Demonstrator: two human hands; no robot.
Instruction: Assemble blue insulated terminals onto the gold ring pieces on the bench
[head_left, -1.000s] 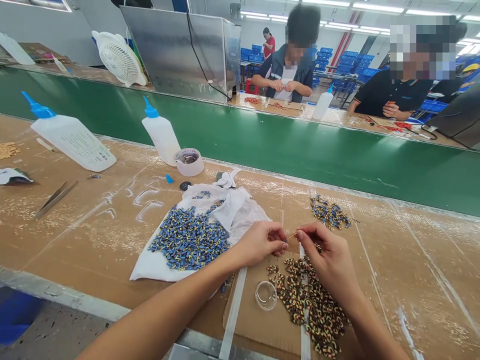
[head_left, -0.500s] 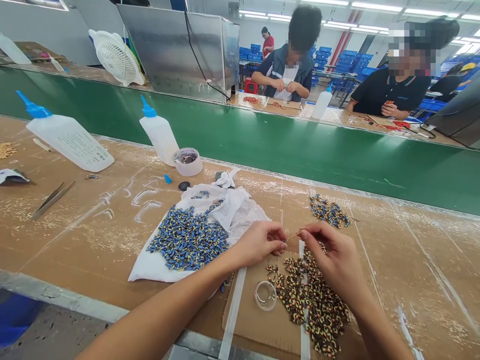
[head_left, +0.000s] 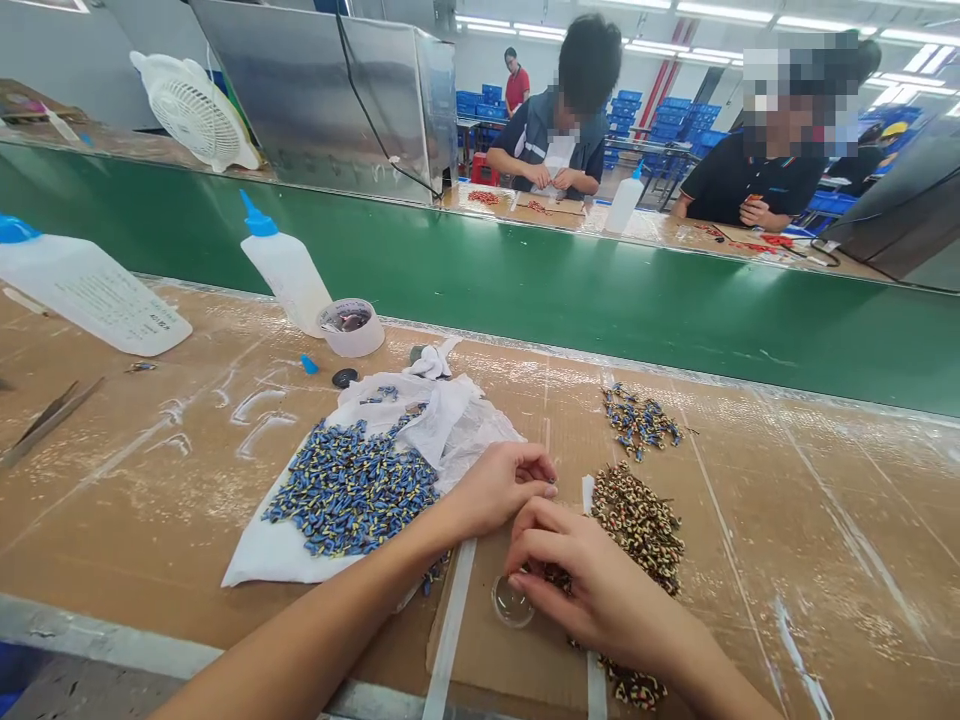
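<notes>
At the rim of a small clear cup [head_left: 513, 612], the right hand [head_left: 589, 570] dips palm-down, thumb and forefinger curled almost together; whether they grip anything, I cannot tell. Just beyond and to the left, the left hand [head_left: 504, 486] bends at the wrist, its fingers bunched and pinched on a tiny bluish piece [head_left: 553, 485], mostly hidden. Both forearms slant in from the near side. The cup below the right fingers is round; its contents are unclear. Under and beyond those fingers, a knobbly heap of dark, yellow and red pieces [head_left: 637, 520] covers brown cardboard [head_left: 495, 660]. Left of the left fingers, blue-and-yellow pieces [head_left: 352, 490] lie thick on a soft, crumpled white sheet [head_left: 251, 555]; a smaller, similar cluster [head_left: 641, 420] sits beyond the right fingers. Farther off leftward on the counter [head_left: 765, 480], a translucent tape roll [head_left: 356, 337] rings something dark and glossy, beside a milky plastic bottle [head_left: 289, 278] with a blue nozzle.
</notes>
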